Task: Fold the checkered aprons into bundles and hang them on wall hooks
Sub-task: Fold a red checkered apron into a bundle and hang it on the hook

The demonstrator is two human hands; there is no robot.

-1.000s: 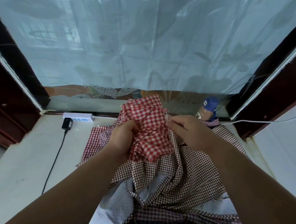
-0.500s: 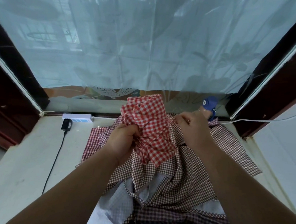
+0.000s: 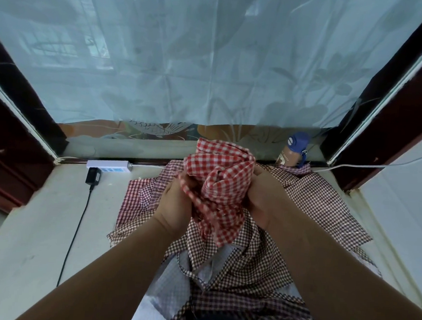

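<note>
over pale sill (image 3: 38, 222), left grip (image 3: 175, 207) and right grip (image 3: 262, 201) both clench red apron (image 3: 223, 175).

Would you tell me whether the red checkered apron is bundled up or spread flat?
Bundled up: the red apron is a loose wad gripped between the left hand and right hand.

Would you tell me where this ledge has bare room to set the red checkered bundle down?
Free: the pale ledge left of the black cable, and the strip between cable and brown checkered aprons. Crowded: those aprons cover the centre and right; a blue-capped bottle fills the far-right corner.
</note>
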